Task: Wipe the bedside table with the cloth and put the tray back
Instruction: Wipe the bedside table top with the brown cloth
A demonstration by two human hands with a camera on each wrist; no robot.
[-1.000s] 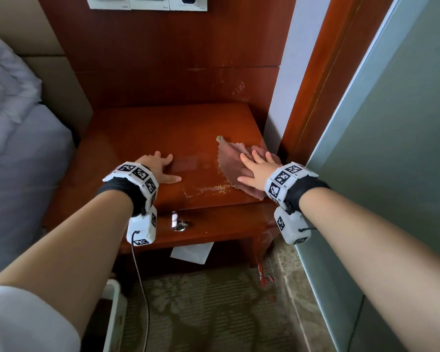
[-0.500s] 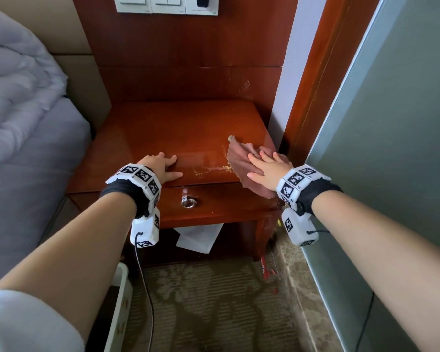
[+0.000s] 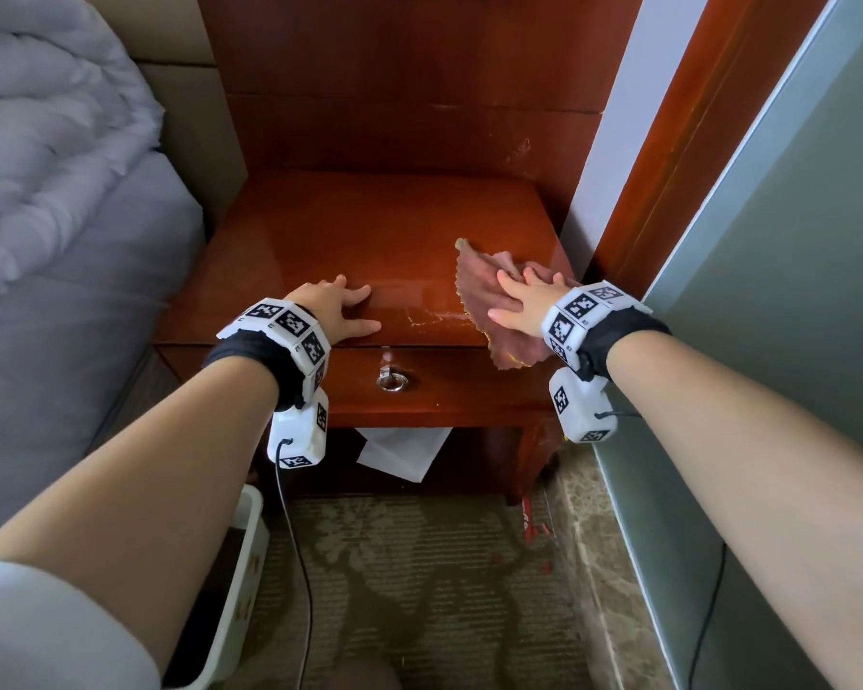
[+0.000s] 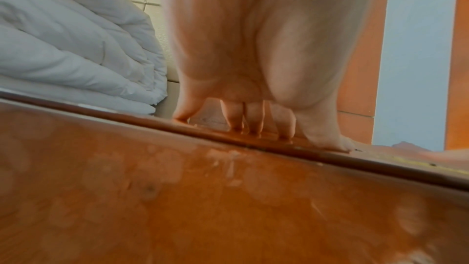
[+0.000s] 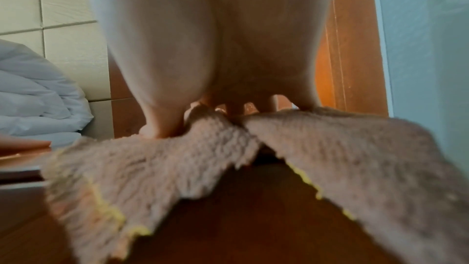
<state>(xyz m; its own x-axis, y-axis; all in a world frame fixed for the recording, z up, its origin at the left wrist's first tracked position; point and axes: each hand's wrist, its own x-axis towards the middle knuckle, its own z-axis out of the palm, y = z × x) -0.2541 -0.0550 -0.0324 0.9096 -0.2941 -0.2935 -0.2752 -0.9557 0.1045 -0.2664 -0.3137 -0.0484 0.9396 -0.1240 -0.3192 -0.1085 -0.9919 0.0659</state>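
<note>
A reddish wooden bedside table [image 3: 350, 231] fills the middle of the head view. A pinkish-brown cloth [image 3: 479, 291] with a yellow zigzag edge lies on its front right corner and hangs over the front edge [image 5: 132, 178]. My right hand [image 3: 519, 301] presses flat on the cloth with straight fingers. My left hand [image 3: 340, 306] rests flat on the bare top near the front edge, fingertips [image 4: 253, 127] touching the wood. No tray is in view.
A drawer with a metal ring pull [image 3: 392, 381] sits under the top. A bed with a white duvet [image 3: 46, 141] is on the left, a glass partition [image 3: 793, 241] on the right. White paper [image 3: 399, 450] lies beneath the table, a white bin [image 3: 240, 565] on the carpet.
The cloth and right hand have slid toward the front right corner, the cloth now hanging over the edge. The head view has tilted down. The left hand stays in place.
</note>
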